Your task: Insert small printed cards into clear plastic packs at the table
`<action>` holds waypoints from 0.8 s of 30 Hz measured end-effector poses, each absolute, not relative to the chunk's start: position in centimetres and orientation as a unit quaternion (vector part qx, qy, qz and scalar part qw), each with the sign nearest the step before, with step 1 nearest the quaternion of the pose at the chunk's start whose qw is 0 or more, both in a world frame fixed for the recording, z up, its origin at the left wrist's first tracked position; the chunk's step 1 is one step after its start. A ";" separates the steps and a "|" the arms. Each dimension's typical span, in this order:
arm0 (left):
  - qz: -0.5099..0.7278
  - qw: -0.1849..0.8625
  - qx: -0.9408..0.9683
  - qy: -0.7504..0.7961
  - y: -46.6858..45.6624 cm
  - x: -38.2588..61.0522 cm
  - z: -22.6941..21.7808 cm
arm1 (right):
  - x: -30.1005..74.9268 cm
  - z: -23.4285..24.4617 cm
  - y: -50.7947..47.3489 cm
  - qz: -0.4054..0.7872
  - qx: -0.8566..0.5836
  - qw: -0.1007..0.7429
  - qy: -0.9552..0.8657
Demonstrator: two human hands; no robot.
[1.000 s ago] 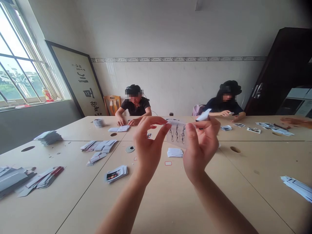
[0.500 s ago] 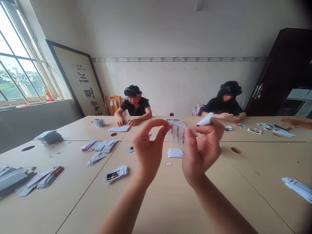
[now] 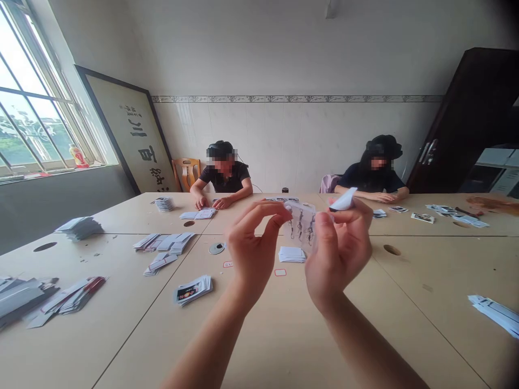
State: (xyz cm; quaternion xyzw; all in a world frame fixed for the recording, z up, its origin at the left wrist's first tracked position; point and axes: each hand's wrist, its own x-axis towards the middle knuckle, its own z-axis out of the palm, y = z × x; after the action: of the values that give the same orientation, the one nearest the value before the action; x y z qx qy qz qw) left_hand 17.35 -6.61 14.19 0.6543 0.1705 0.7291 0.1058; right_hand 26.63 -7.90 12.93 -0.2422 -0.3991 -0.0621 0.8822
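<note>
Held a clear sheet (image 3: 302, 224) up over the table's (image 3: 284, 335) middle. Pinched its top corner with left hand (image 3: 253, 254), clamped the other side with right hand (image 3: 338, 254), plus kept a white slip (image 3: 344, 201) in those fingers. Hovered just above a card stack (image 3: 292, 254).

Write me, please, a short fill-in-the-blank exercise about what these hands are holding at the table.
The left hand and right hand together pinch a clear packet showing ____ dark pieces.
A white paper slip sticks up from the ____ hand.
Across the table, ____ other people sit.
Missing words: three; right; two.
</note>
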 end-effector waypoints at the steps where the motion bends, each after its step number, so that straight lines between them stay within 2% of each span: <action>1: 0.732 0.103 0.652 0.168 -6.6 17.4 14.1 | 26.6 13.0 -8.0 -0.059 -0.249 0.883 -0.394; 12: 0.745 0.041 0.642 0.175 -6.5 17.9 13.7 | 26.7 13.0 -8.2 0.023 -0.260 0.886 -0.384; 24: 0.735 0.067 0.653 0.170 -6.2 17.7 13.7 | 26.8 13.3 -8.5 -0.014 -0.262 0.875 -0.408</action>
State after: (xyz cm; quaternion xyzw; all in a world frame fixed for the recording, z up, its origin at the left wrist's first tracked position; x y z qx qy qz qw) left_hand 17.69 -6.22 13.68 0.6532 0.1704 0.7347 0.0671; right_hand 26.80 -8.53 13.27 -0.2616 -0.4075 -0.0142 0.8748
